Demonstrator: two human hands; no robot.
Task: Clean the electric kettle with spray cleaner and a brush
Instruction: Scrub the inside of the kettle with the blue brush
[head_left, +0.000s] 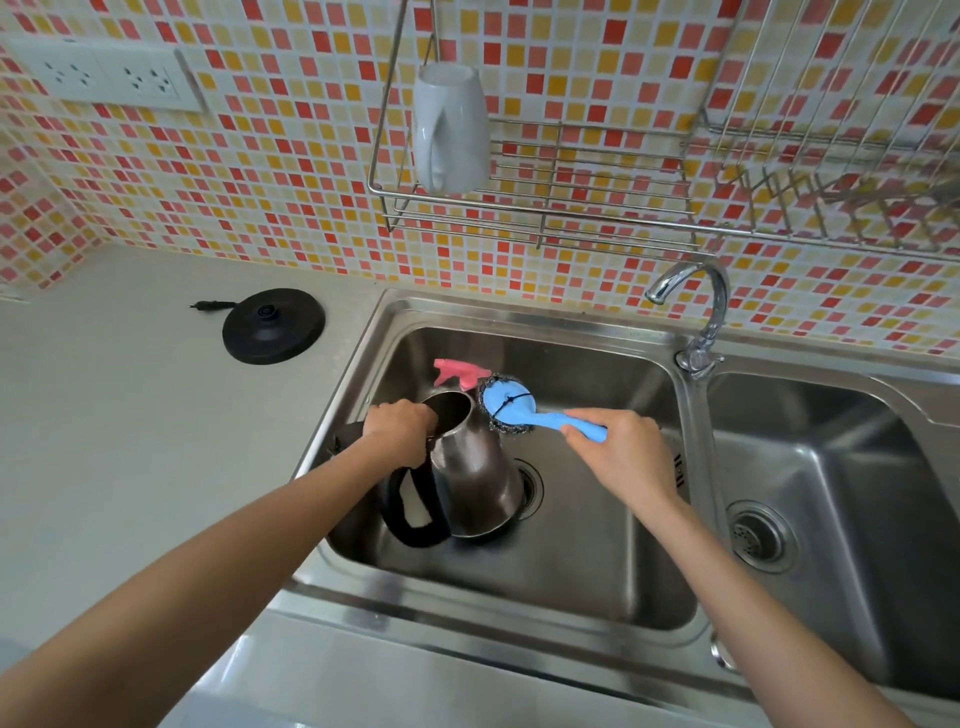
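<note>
A steel electric kettle (475, 475) with a black handle stands in the left sink basin (597, 561), its lid swung open to the left. My left hand (397, 421) grips the kettle's open rim. My right hand (618, 447) holds the blue handle of a brush (511, 405) whose dark wire-scrubber head rests against the kettle's upper right side. Behind the kettle, the pink trigger head of a spray cleaner (460, 371) shows; its bottle is hidden.
The kettle's black power base (272, 325) sits on the grey counter at the left. A chrome tap (698, 312) stands between the two basins. A wire rack (571, 197) with a white mug (449, 127) hangs on the tiled wall above.
</note>
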